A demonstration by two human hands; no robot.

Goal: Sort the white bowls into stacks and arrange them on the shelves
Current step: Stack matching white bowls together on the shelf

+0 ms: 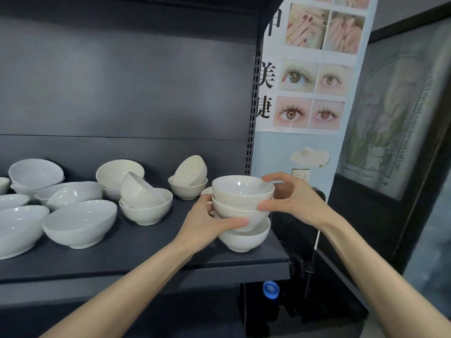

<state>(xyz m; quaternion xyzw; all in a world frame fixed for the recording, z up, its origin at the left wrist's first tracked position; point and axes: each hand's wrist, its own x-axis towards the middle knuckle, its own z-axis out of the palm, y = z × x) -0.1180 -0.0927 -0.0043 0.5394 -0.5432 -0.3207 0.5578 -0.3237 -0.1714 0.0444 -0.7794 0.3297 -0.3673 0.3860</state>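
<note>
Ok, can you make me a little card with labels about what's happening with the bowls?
place: dark shelf
stack: three white bowls nested, at the shelf's right end
left hand: grips the stack's left side
right hand: holds the top bowl's right side
loose bowls: many further left, some tilted inside others
under the shelf: blue cap

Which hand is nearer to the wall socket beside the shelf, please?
Right. The right hand sits just below the wall socket, holding the right side of the bowl stack; the left hand holds its left side, farther from the socket.
</note>
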